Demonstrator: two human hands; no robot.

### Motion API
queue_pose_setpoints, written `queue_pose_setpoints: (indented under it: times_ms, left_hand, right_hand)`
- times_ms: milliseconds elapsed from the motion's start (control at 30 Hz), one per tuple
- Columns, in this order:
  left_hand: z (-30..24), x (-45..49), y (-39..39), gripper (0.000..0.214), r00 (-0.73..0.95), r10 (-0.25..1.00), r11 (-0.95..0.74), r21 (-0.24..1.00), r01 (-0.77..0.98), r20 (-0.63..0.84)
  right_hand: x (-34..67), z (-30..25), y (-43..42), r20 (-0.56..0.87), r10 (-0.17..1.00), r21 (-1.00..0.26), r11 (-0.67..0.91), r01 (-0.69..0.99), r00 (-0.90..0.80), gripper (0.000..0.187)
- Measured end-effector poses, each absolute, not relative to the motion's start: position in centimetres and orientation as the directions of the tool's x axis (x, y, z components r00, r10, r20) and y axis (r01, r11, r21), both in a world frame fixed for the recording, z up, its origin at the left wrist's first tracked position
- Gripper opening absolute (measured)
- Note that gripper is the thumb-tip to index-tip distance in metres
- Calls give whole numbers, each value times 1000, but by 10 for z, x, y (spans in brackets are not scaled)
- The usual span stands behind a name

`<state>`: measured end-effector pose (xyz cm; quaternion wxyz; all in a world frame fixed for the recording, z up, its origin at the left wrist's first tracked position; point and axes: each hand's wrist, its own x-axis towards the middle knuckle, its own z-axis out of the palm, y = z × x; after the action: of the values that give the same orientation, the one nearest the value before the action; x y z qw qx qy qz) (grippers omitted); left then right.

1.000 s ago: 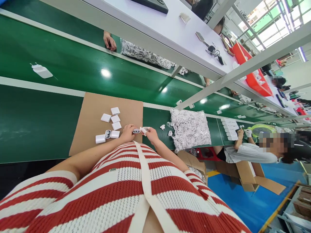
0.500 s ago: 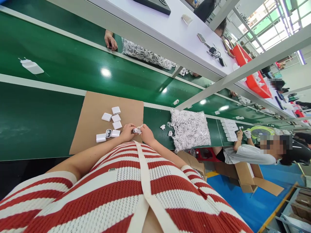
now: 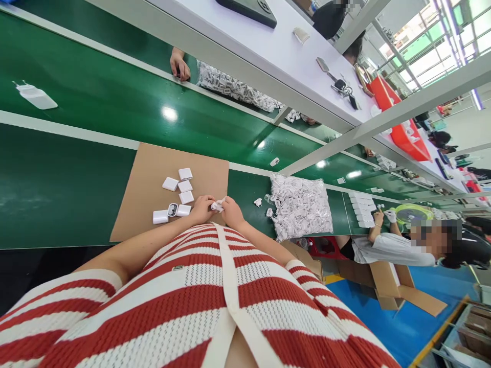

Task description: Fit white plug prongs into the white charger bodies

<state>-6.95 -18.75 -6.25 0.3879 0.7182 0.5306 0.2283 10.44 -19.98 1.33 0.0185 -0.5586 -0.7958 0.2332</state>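
Observation:
Close to my body, over the near edge of the cardboard sheet (image 3: 141, 174), my two hands meet at small white plastic parts. My left hand (image 3: 202, 209) is closed around a white charger housing (image 3: 214, 206), mostly covered by its fingers. Pinched in my right hand (image 3: 232, 212) is a small white plug piece (image 3: 220, 204) that touches the housing's end. Several white charger housings (image 3: 186, 197) lie left of my hands on the cardboard. One of them, an open-ended housing (image 3: 172, 209), shows a dark inside.
A clear bag of white plug pieces (image 3: 301, 207) lies to the right, with a loose plug piece (image 3: 258, 203) beside it. Beyond runs a green conveyor belt (image 3: 126, 112) carrying a white charger (image 3: 36, 96). A co-worker's hand (image 3: 180, 66) rests across it. Another person (image 3: 395, 243) works at right.
The white charger on the belt has moved left, and other pieces on the belt have shifted left too. My hands stay together at the same spot, and the view has tilted slightly.

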Motion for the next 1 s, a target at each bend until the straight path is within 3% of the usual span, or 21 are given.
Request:
queue_pose_setpoints:
  times_ms: [233, 433, 567, 700, 867, 1000]
  left_hand:
    - [-61, -71, -186, 22, 339, 938, -143, 806, 574, -75]
    - [-60, -74, -186, 20, 357, 931, -146, 815, 561, -79]
    - [-58, -73, -184, 24, 355, 929, -130, 809, 573, -102]
    - [-58, -71, -182, 26, 346, 931, -121, 800, 588, -114]
    - [-58, -70, -181, 28, 338, 933, -113, 786, 608, -127]
    - [-57, -71, -181, 28, 345, 931, -128, 779, 613, -119]
  right_hand:
    - [99, 18, -190, -265, 874, -483, 245, 841, -407, 17]
    - [104, 15, -185, -287, 906, -632, 64, 772, -310, 20]
    - [112, 13, -175, -371, 908, -802, -209, 560, -193, 13]
    - [118, 12, -169, -496, 853, -848, -435, 302, -164, 14]
    - [121, 14, -172, -563, 805, -826, -555, 97, -187, 13]
    - [120, 14, -175, -576, 798, -816, -576, 57, -179, 18]
